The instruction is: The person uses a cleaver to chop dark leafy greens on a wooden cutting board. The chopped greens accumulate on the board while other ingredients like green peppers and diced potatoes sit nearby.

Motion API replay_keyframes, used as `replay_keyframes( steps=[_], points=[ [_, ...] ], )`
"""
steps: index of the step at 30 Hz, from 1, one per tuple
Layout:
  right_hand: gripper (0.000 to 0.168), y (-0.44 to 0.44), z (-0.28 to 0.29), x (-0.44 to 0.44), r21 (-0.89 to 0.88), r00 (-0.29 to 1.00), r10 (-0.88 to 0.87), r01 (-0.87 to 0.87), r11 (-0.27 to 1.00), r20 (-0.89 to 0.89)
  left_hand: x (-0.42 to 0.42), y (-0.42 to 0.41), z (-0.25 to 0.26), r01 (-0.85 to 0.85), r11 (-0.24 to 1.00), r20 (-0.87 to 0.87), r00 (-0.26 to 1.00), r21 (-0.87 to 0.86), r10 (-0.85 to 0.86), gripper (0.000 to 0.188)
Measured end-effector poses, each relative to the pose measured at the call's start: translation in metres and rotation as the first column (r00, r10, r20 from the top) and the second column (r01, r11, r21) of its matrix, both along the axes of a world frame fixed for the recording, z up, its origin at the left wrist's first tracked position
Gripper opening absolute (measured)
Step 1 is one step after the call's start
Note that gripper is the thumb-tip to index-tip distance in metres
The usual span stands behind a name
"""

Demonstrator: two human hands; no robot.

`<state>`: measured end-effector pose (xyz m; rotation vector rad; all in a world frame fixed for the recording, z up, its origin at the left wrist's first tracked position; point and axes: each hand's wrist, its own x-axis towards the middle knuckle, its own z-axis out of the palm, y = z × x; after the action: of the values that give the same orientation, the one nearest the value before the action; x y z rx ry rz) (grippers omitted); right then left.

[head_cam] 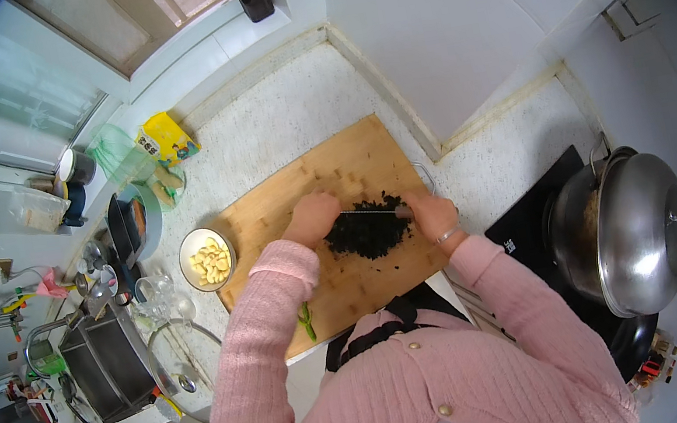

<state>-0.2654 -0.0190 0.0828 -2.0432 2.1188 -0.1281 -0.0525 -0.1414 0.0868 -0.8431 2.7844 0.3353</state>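
A wooden cutting board [318, 168] lies on the counter before me, with a pile of finely chopped dark food [365, 234] on it. Across the pile runs a kitchen knife [371, 210], seen almost edge-on. My right hand [435, 216], with a bracelet at the wrist, is closed around its handle at the right. At the blade's other end is my left hand [316, 215], its fingers at the tip; whether they grip or only press is hidden. Green peppers [307, 322] lie near the board's lower edge, partly behind my left sleeve. A bowl of peeled garlic cloves [210, 260] stands at the board's left edge.
A large lidded steel pot [620, 226] stands on the black cooktop [524, 228] at right. To the left are a glass lid [188, 383], glassware [155, 293], a basin [149, 211], a green bag of ginger [165, 186] and a yellow packet [166, 138]. The sink [106, 361] lies farther left.
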Motion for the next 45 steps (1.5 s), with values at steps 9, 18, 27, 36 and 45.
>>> replay_keyframes(
  steps=[9, 18, 27, 36, 45],
  points=[
    [0.004, -0.013, 0.004, 0.000, -0.051, 0.999, 0.039, -0.040, 0.998, -0.026, 0.014, 0.009, -0.004, -0.024, 0.999, -0.046, 0.999, 0.046, 0.027, 0.029],
    [0.004, 0.006, -0.019, -0.004, -0.081, 1.000, 0.001, -0.003, 0.997, -0.024, -0.005, 0.011, 0.011, 0.021, 0.999, 0.132, 0.991, 0.026, -0.025, 0.016],
    [0.004, 0.003, 0.014, 0.014, -0.023, 0.986, 0.102, -0.106, 0.994, -0.135, 0.022, 0.020, -0.020, -0.061, 0.998, -0.093, 0.994, 0.004, 0.061, 0.010],
    [0.004, 0.016, -0.006, 0.015, 0.082, 0.999, 0.027, -0.024, 0.996, -0.034, 0.016, 0.024, -0.004, 0.016, 1.000, 0.023, 1.000, -0.002, -0.016, 0.013],
    [0.006, 0.023, -0.038, -0.005, -0.097, 0.998, -0.060, 0.062, 0.993, 0.026, -0.022, 0.032, 0.032, 0.010, 1.000, 0.157, 0.988, 0.001, -0.010, 0.013]
  ],
)
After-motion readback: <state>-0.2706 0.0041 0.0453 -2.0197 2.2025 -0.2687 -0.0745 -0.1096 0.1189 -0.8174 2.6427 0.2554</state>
